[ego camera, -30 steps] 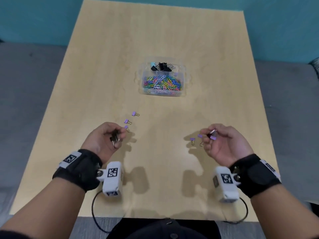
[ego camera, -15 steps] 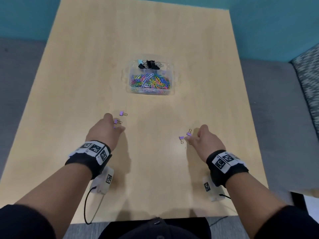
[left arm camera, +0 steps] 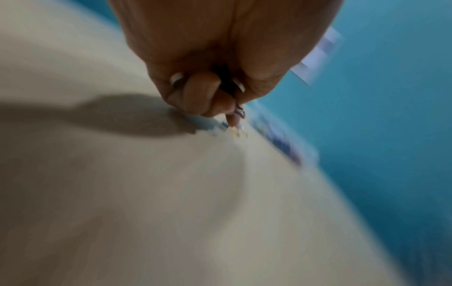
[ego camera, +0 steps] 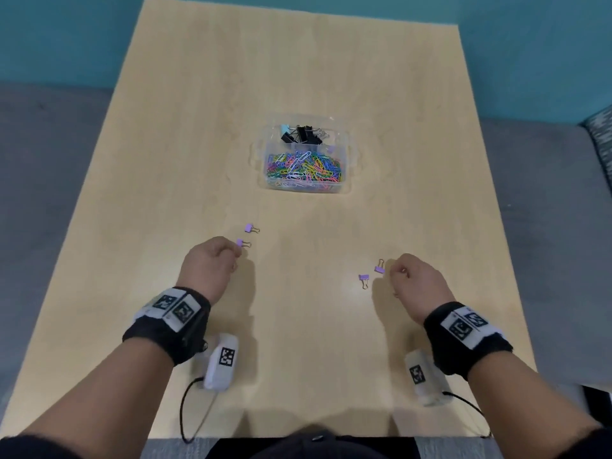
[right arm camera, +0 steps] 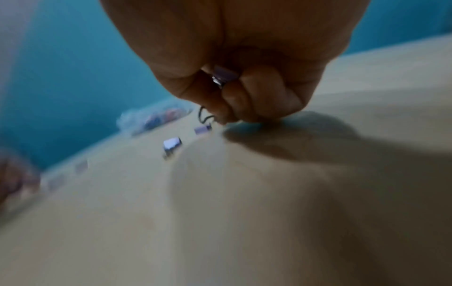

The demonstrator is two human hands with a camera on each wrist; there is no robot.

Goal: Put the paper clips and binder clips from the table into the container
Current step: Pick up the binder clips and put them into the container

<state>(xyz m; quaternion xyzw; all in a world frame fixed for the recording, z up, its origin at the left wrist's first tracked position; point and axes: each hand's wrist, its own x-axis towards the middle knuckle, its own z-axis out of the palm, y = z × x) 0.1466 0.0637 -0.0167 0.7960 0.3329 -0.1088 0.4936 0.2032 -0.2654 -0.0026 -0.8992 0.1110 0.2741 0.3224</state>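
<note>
Left hand [ego camera: 212, 263] curled, pinching a purple clip [ego camera: 239, 242], right hand [ego camera: 418, 280] fisted round clips [right arm camera: 223, 76], container [ego camera: 306, 190] mid-bench [ego camera: 397, 94]

A light wooden table [ego camera: 198, 160] stands on grey carpet [ego camera: 49, 160] before a teal wall [ego camera: 66, 38]

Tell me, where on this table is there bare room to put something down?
The table is bare beyond the container, along both side edges, and between the two wrists. It is crowded in front of each hand: two purple clips by the left hand, at and, two by the right hand, at and.
</note>
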